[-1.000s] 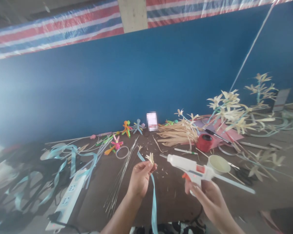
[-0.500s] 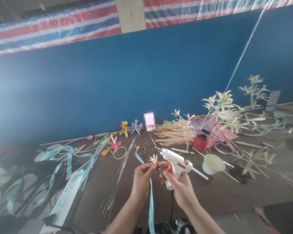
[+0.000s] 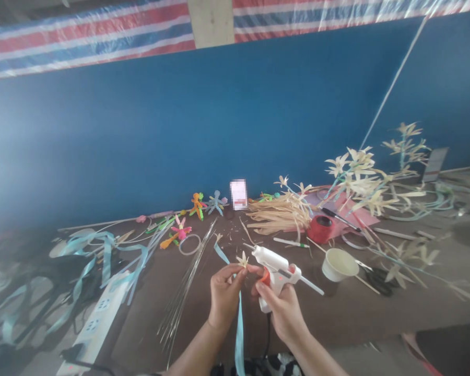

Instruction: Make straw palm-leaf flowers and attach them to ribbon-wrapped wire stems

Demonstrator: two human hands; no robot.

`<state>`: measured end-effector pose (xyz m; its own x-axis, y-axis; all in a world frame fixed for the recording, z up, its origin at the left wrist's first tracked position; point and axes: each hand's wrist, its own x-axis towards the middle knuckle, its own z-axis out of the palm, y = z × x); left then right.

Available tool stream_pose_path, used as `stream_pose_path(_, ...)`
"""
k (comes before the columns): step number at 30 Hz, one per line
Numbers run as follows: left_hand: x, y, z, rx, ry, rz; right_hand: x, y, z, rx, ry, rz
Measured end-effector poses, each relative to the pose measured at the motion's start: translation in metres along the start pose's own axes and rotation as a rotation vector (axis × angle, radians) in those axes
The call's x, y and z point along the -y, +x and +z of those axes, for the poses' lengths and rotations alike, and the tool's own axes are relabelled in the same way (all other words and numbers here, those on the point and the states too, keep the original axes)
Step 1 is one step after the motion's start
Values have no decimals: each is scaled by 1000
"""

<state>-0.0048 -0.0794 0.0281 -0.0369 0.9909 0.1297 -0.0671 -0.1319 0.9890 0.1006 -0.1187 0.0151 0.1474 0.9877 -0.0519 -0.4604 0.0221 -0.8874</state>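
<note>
the left hand point(image 3: 224, 292) pinches a pale flower point(image 3: 242, 259); the right hand point(image 3: 284, 305) clasps a white glue gun point(image 3: 272, 259). a tilt could bring its nozzle point(image 3: 249, 246), perhaps hot, against the left.

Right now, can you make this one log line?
left hand: pinching cream flower; right hand: gripping white glue gun; nozzle: near flower; blue ribbon: beside left hand
</note>
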Motion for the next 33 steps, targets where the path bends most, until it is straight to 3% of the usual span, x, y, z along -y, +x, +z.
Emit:
stream_pose_path(6,-2,-1,-3,17,97,167,-12,-6,-2,7,92,-8)
stream_pose_path(13,-11,1,0,1,37,206,3,-5,-4,78,207,-10)
stream_pose_path(19,-6,2,-6,41,166,344,6,-8,-10,46,198,-10)
stream_pose_path(22,-3,2,-8,45,185,345,8,-9,-12,33,210,-30)
stream_pose_path(29,6,5,-14,59,269,402,11,-14,-25,-48,56,11)
stream_pose_path(33,11,4,-16,45,300,378,7,-12,-39,-191,-89,-20)
